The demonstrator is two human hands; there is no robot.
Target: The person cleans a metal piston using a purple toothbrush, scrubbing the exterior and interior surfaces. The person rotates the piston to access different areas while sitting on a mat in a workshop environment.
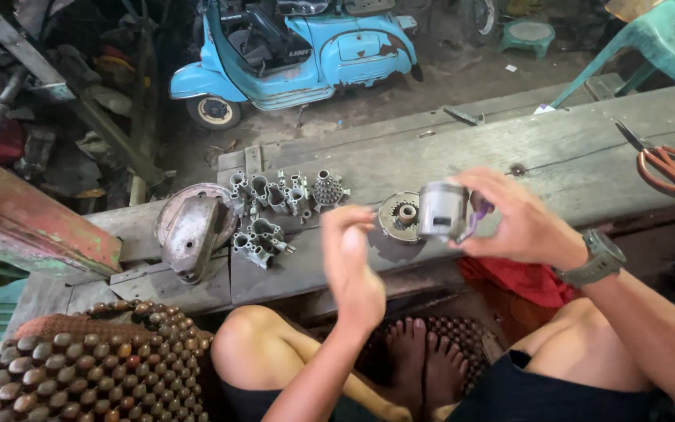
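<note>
While seated cross-legged at a low wooden bench (462, 148), a person grips a metal piston (442, 209) in the right hand (521, 223), fingers clamped round it just above the boards. The left hand (357, 262) hovers near it, blurred, fingertips loosely pinched; whether it holds anything cannot be told. A round finned plate (398, 219) lies directly behind the piston, with small castings (263, 215) and a grey cover (191, 234) further left, orange-handled scissors (666, 164) far right. Keeping the piston steady and low over the bench seems wise, so nothing dropped rolls away.
</note>
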